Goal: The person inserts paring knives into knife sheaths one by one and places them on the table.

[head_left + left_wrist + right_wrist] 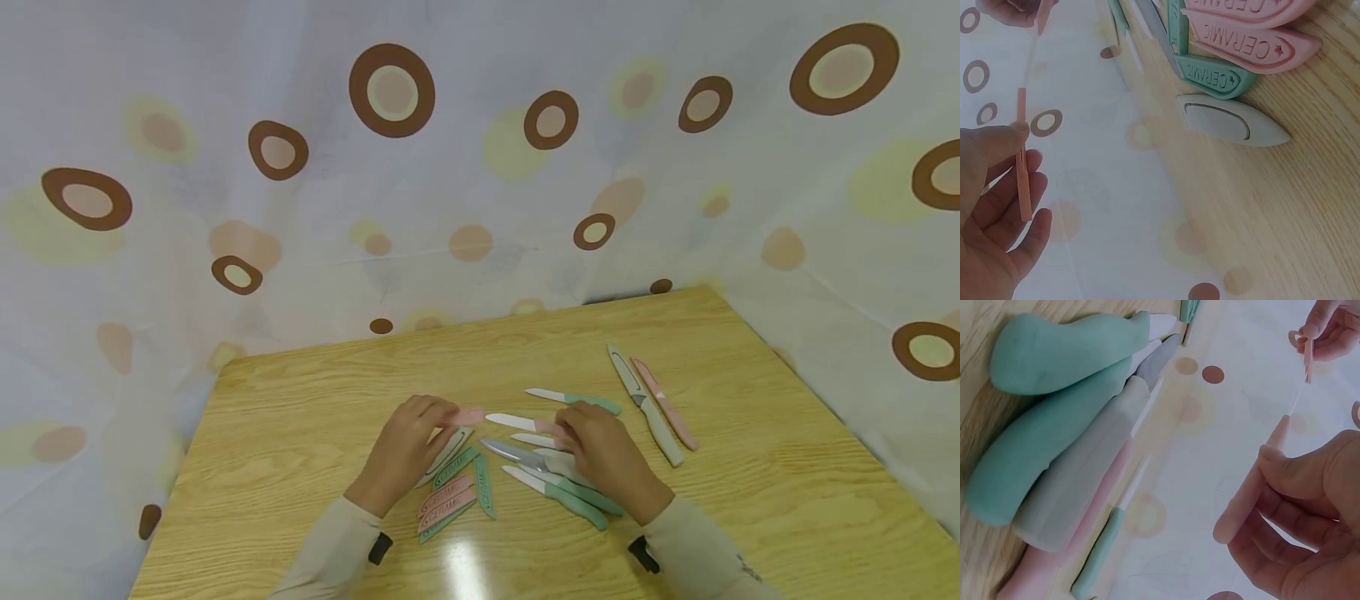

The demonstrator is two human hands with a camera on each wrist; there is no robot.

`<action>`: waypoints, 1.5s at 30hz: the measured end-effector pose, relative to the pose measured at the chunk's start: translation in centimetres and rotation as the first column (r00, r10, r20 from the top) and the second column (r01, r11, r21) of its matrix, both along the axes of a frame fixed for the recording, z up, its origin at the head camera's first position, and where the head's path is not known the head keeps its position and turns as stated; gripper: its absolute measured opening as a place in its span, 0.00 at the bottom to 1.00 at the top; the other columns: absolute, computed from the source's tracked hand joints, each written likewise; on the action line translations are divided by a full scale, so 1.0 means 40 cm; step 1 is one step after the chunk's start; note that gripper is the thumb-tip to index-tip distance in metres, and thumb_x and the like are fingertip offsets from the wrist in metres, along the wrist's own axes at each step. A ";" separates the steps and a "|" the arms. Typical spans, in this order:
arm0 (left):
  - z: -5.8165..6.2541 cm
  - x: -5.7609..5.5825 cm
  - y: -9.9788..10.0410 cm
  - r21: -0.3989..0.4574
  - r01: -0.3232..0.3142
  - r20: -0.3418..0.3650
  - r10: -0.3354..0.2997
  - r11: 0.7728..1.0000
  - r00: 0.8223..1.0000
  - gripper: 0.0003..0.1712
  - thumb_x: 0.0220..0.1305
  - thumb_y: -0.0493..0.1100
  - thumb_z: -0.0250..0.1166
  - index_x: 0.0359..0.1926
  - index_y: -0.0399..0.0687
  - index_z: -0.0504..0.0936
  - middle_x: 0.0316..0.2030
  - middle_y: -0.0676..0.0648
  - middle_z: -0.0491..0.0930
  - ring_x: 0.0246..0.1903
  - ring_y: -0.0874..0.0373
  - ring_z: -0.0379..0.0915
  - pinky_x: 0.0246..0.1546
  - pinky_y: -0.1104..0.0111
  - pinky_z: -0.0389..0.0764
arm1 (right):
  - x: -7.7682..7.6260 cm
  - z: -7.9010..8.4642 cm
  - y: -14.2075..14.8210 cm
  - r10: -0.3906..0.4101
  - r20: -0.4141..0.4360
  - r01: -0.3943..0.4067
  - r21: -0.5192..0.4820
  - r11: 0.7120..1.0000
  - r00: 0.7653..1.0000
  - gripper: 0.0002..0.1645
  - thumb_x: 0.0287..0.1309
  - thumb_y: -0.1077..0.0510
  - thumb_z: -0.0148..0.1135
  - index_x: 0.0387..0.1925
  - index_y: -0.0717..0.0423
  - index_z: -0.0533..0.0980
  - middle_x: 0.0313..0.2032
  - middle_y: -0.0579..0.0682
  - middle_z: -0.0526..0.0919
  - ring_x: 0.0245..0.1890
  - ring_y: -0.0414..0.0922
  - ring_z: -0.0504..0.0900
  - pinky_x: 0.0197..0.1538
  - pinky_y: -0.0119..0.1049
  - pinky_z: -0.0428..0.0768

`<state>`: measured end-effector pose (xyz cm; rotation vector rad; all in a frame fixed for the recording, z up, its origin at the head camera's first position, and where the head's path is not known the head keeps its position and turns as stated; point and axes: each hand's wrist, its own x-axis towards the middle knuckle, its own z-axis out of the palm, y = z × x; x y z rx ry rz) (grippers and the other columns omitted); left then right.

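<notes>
My left hand [408, 446] pinches a pink blade sheath [1024, 187] between thumb and fingers. In my right hand [607, 450] is a pink-handled paring knife [1247, 494], its white blade [512, 422] pointing left, with the tip close to the sheath's end. Below the left hand lie pink sheaths [1241, 47] and green sheaths [1217, 76] marked CERAMIC, and a pale grey sheath [1232, 122]. Bare knives lie beneath and beside the right hand: green-handled knives [1072, 350], a grey-handled knife [1082, 469] with a metal blade, and another pink knife [1041, 569].
A green-handled knife [588, 403] lies beyond the right hand. Farther right, a grey knife [660, 429] and a pink knife [667, 408] lie with their blades covered. A patterned curtain [450, 167] hangs behind the wooden table [315, 392].
</notes>
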<state>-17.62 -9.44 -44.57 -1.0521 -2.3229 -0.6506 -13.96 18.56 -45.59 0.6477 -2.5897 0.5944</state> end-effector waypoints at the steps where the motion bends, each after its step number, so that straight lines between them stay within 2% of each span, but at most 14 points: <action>1: -0.001 0.000 0.001 0.004 0.002 0.006 -0.002 1.000 1.000 0.13 0.53 0.38 0.69 0.40 0.42 0.81 0.40 0.49 0.79 0.42 0.59 0.72 0.43 0.71 0.75 | 0.001 0.001 -0.001 0.001 -0.001 -0.001 0.001 1.000 1.000 0.09 0.46 0.69 0.68 0.30 0.59 0.76 0.30 0.46 0.76 0.30 0.39 0.73 0.33 0.30 0.76; 7: -0.006 0.004 0.005 0.016 0.025 0.031 -0.026 1.000 0.999 0.12 0.53 0.38 0.69 0.40 0.42 0.82 0.39 0.50 0.79 0.40 0.60 0.72 0.42 0.72 0.75 | 0.004 0.002 -0.002 0.022 -0.004 -0.022 0.011 1.000 1.000 0.09 0.47 0.71 0.66 0.29 0.58 0.76 0.30 0.46 0.76 0.31 0.40 0.73 0.34 0.30 0.76; 12: -0.009 0.003 0.008 0.000 0.022 0.045 -0.022 1.000 0.999 0.12 0.52 0.37 0.69 0.40 0.43 0.82 0.39 0.50 0.79 0.41 0.59 0.72 0.43 0.72 0.75 | 0.004 0.002 -0.002 0.034 -0.039 -0.033 0.030 0.999 0.999 0.09 0.47 0.71 0.66 0.29 0.58 0.75 0.29 0.47 0.76 0.30 0.40 0.72 0.33 0.31 0.76; 19: -0.018 0.002 0.008 -0.008 0.046 0.049 -0.045 0.999 0.998 0.11 0.54 0.36 0.67 0.41 0.42 0.82 0.39 0.49 0.79 0.40 0.59 0.71 0.41 0.73 0.75 | 0.004 0.010 -0.006 0.048 -0.105 -0.039 0.086 0.996 0.993 0.17 0.36 0.70 0.73 0.28 0.59 0.73 0.30 0.49 0.76 0.32 0.43 0.74 0.34 0.32 0.76; 23: -0.029 0.002 0.009 -0.013 0.069 0.039 -0.068 0.998 0.997 0.11 0.56 0.35 0.65 0.42 0.40 0.80 0.39 0.49 0.78 0.39 0.59 0.70 0.39 0.75 0.74 | 0.001 0.015 -0.019 0.063 -0.136 -0.050 0.098 0.994 0.989 0.18 0.33 0.73 0.73 0.26 0.59 0.73 0.29 0.49 0.76 0.31 0.42 0.75 0.34 0.30 0.77; 33: -0.048 0.007 0.028 -0.009 0.094 0.031 -0.094 0.995 0.995 0.14 0.52 0.31 0.67 0.42 0.38 0.80 0.39 0.49 0.76 0.40 0.59 0.70 0.41 0.78 0.73 | 0.001 0.020 -0.056 0.079 -0.137 -0.059 0.144 0.988 0.987 0.12 0.41 0.72 0.69 0.28 0.62 0.75 0.33 0.52 0.78 0.35 0.47 0.76 0.41 0.34 0.78; 37: -0.063 0.010 0.043 0.014 0.118 0.046 -0.119 0.993 0.992 0.13 0.53 0.32 0.66 0.42 0.39 0.79 0.39 0.50 0.76 0.40 0.60 0.69 0.43 0.80 0.71 | 0.005 0.017 -0.070 0.091 -0.118 -0.069 0.175 0.982 0.989 0.11 0.43 0.73 0.68 0.30 0.63 0.76 0.34 0.52 0.77 0.35 0.47 0.75 0.40 0.33 0.77; 40: -0.070 0.015 0.045 0.025 0.112 0.059 -0.113 0.993 0.992 0.12 0.55 0.32 0.66 0.42 0.40 0.80 0.38 0.50 0.75 0.39 0.62 0.69 0.42 0.81 0.71 | 0.007 0.015 -0.077 0.085 -0.100 -0.064 0.194 0.979 0.991 0.12 0.41 0.73 0.68 0.30 0.63 0.76 0.33 0.52 0.76 0.33 0.46 0.74 0.38 0.32 0.77; 45: -0.061 0.015 0.037 0.013 0.103 0.062 -0.103 0.995 0.993 0.11 0.56 0.33 0.65 0.42 0.40 0.80 0.38 0.50 0.76 0.38 0.62 0.69 0.41 0.80 0.71 | 0.003 0.015 -0.082 0.094 -0.119 -0.070 0.192 0.979 0.988 0.12 0.42 0.73 0.68 0.31 0.63 0.76 0.34 0.53 0.76 0.33 0.47 0.74 0.37 0.31 0.78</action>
